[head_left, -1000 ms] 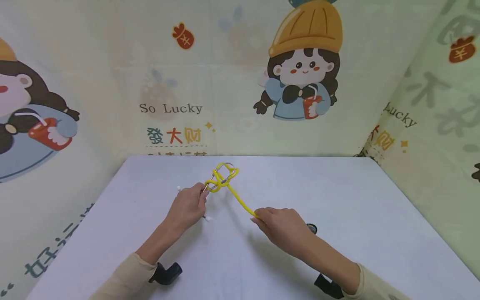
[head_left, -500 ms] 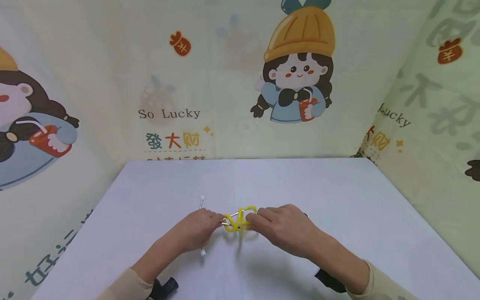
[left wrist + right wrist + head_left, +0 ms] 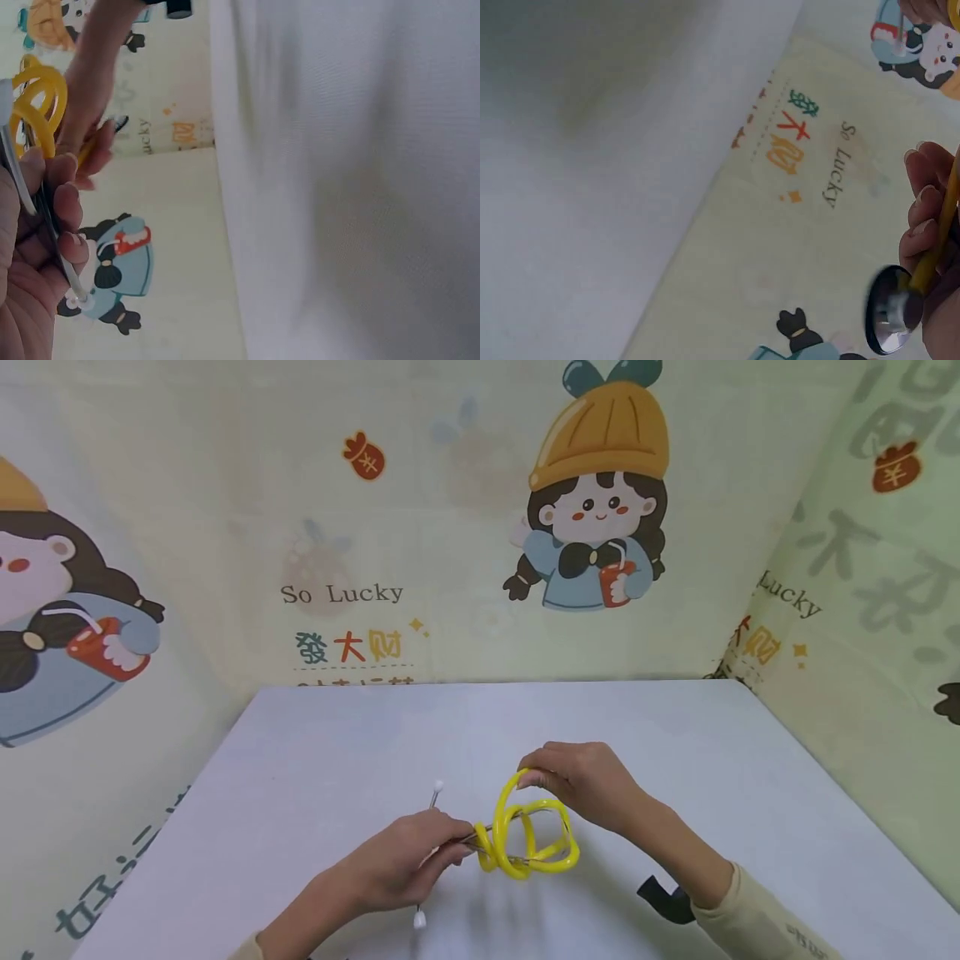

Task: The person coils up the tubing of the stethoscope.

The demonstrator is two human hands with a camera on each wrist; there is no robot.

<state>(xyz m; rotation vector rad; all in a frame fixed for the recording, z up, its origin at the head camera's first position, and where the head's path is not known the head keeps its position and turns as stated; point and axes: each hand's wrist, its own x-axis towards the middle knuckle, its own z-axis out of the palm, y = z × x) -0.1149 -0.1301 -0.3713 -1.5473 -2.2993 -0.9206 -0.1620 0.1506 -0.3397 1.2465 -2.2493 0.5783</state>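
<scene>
"So Lucky" [image 3: 342,594], "發大财" [image 3: 348,647] on backdrop [image 3: 465,639]

The stethoscope's tubing [image 3: 555,866] is smooth, glossy plastic; its ear tubes [image 3: 19,176] are shiny metal, its ear tips [image 3: 420,919] smooth and white. The chest piece [image 3: 896,311], blurred, seems to be polished metal. The tablecloth [image 3: 375,735] is matt, finely textured; the printed backdrop [image 3: 465,635] and sleeve [image 3: 753,910] are matt cloth.

Left grip [image 3: 408,860], right grip [image 3: 585,778] — both pinching
</scene>
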